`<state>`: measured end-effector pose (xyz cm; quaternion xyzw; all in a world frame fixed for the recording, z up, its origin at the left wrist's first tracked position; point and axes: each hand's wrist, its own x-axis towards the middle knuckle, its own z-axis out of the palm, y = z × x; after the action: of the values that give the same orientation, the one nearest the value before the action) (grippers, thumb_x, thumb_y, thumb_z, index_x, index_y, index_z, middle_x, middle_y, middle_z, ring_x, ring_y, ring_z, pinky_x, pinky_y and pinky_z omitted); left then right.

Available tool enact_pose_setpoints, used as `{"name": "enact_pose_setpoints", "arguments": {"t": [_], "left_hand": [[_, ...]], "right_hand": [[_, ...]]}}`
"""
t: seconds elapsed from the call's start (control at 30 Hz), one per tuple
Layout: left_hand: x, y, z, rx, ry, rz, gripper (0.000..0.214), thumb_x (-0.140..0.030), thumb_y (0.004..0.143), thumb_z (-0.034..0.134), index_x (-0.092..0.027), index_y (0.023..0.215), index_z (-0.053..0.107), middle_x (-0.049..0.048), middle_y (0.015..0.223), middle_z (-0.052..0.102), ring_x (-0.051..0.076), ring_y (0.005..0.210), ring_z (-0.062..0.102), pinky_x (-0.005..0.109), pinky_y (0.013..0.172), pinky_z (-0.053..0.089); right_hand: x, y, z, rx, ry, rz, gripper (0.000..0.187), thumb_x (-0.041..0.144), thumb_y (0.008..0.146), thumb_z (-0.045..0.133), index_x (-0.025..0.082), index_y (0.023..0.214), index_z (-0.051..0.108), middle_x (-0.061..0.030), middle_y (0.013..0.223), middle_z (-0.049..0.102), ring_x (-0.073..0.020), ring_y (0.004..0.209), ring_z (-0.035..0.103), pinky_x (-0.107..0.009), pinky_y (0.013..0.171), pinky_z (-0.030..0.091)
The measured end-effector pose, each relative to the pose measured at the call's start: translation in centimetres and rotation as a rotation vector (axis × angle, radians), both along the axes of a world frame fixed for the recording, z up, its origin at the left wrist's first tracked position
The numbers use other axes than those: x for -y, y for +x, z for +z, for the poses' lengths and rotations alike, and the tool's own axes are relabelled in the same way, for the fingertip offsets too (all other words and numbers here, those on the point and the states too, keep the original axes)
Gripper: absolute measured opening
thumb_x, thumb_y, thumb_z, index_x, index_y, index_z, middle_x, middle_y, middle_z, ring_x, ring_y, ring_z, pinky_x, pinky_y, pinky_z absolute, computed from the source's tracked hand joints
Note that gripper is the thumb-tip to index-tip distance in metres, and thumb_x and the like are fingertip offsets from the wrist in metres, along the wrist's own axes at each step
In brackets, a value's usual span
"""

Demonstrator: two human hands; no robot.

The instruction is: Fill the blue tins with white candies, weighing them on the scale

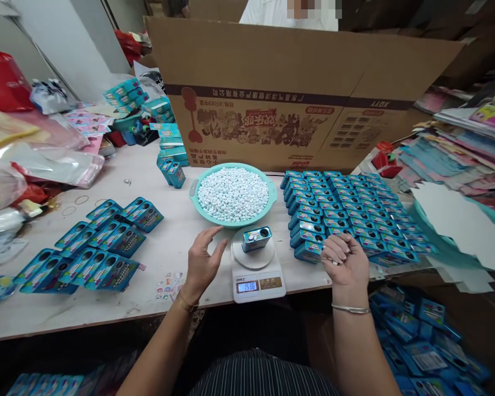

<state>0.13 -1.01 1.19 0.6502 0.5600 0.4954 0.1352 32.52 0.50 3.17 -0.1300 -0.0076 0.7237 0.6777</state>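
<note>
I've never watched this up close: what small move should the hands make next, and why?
Probably bring the right hand over the tin: it curls around what seem to be small white pieces, and the tin stands on the lit scale.

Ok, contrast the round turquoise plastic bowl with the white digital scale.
The round turquoise plastic bowl is heaped with pale pieces; the white digital scale carries one rectangular blue box. The bowl looks wider than the scale. The scale has a lit display; the bowl has none. Both stand on the pale table.

hands point(202, 259) point(347, 258): 2 | bracelets point(350, 309): 2 | scale point(258, 289): 1 | pellet-filled basin point(241, 225): 1 | blue tins point(256, 240): dozens
</note>
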Motion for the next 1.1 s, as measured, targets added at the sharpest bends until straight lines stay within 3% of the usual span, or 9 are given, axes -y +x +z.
{"name": "enact_pose_setpoints", "arguments": {"t": [0.13, 0.27, 0.47, 0.83, 1.1], "left_hand": [[-1.1, 1.9, 0.9, -0.212, 0.129, -0.151, 0.030, -0.021, 0.094, 0.054, -0.022, 0.124, 0.061, 0.0088, 0.117, 0.067, 0.022, 0.110, 0.063, 0.040, 0.096, 0.054], [-2.3, 3.2, 1.8, -0.381, 0.160, -0.271, 0.033, -0.018, 0.096, 0.048, -0.021, 0.128, 0.058, 0.0100, 0.121, 0.066, 0.023, 0.111, 0.061, 0.042, 0.096, 0.054], [-3.2, 3.2, 2.2, -0.484, 0.132, -0.311, 0.032, -0.017, 0.097, 0.046, -0.021, 0.125, 0.060, 0.0097, 0.113, 0.066, 0.023, 0.101, 0.061, 0.041, 0.089, 0.055], [-3.8, 3.9, 2.2, -0.752, 0.107, -0.436, 0.028, -0.011, 0.096, 0.044, -0.018, 0.114, 0.064, 0.0077, 0.102, 0.067, 0.020, 0.086, 0.056, 0.033, 0.077, 0.052], [-3.8, 4.0, 1.5, -0.724, 0.075, -0.480, 0.028, -0.010, 0.095, 0.042, -0.019, 0.105, 0.067, 0.0065, 0.090, 0.066, 0.020, 0.081, 0.057, 0.032, 0.072, 0.051]], "right_hand": [[0.4, 0.1, -0.1, 0.011, 0.007, -0.011, 0.026, 0.005, 0.083, 0.054, 0.024, 0.072, 0.038, 0.0099, 0.052, 0.035, -0.0087, 0.039, 0.040, -0.020, 0.034, 0.033], [0.9, -0.3, 0.1, 0.032, -0.003, 0.013, 0.025, 0.005, 0.084, 0.051, 0.023, 0.072, 0.040, 0.0093, 0.052, 0.036, -0.0081, 0.040, 0.041, -0.019, 0.035, 0.033], [0.9, -0.8, -0.3, 0.097, -0.030, 0.025, 0.024, 0.008, 0.084, 0.054, 0.023, 0.071, 0.042, 0.0092, 0.052, 0.036, -0.0077, 0.040, 0.037, -0.018, 0.035, 0.034], [0.3, -1.6, -0.5, 0.027, -0.073, 0.048, 0.023, 0.009, 0.086, 0.053, 0.022, 0.071, 0.041, 0.0095, 0.051, 0.036, -0.0067, 0.039, 0.037, -0.017, 0.035, 0.030], [-0.1, -1.7, -1.1, 0.036, -0.068, 0.058, 0.023, 0.009, 0.084, 0.054, 0.022, 0.070, 0.041, 0.0100, 0.051, 0.034, -0.0068, 0.039, 0.036, -0.017, 0.034, 0.030]]}}
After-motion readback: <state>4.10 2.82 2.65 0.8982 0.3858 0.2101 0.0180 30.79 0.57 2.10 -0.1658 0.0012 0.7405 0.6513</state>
